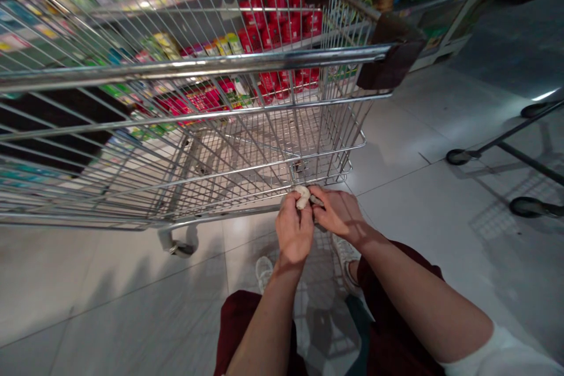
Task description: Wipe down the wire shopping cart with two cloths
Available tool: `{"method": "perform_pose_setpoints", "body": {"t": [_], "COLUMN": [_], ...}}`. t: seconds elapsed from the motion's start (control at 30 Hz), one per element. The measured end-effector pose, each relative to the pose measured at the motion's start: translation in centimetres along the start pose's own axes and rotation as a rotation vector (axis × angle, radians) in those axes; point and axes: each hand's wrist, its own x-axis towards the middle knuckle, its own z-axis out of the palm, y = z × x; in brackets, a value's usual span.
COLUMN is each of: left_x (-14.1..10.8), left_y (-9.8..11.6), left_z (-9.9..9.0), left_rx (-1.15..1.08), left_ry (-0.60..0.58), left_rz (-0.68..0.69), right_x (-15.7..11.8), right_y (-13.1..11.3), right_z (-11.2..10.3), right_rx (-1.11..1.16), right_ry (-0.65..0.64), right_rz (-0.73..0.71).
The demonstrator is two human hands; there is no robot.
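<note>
My left hand (294,229) is closed around a small off-white, curled piece (302,196), perhaps folded cloth, between thumb and fingers. Close beside it, my right hand (338,211) has its fingers bent in a pinch at a small greyish bit (316,200). Whether that bit belongs to the off-white piece, I cannot tell. Both hands are low in front of my knees, next to the lower near side of a wire shopping cart (247,61). No goods show in the cart's basket.
Store shelves (282,50) with red containers and colourful bottles stand behind the cart. A cart caster (181,248) rests on the tiled floor (132,305) at left. To the right is a dark wheeled frame (524,155). My shoes (346,255) are beneath my hands.
</note>
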Motion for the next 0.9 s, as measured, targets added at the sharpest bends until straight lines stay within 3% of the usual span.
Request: {"method": "perform_pose_setpoints", "body": {"t": [0.2,0.43,0.67,0.9], "left_x": [0.2,1.4,0.0,-0.1], "left_y": [-0.4,-0.3,-0.3,0.5], "left_z": [0.7,0.8,0.3,0.7], "left_rx": [0.007,0.078,0.044,-0.008], "left_ry": [0.003,-0.205,-0.046,-0.101], "left_rz": [0.101,0.011,0.053,0.089], "right_x": [-0.5,0.1,0.0,-0.3], "right_y": [0.5,0.1,0.6,2.8], "right_z": [0.3,0.1,0.0,0.4], "right_rx": [0.012,-0.066,0.018,-0.064], "right_ry": [0.051,-0.068,0.035,0.105], "right_rz": [0.042,0.045,-0.057,0.036]}}
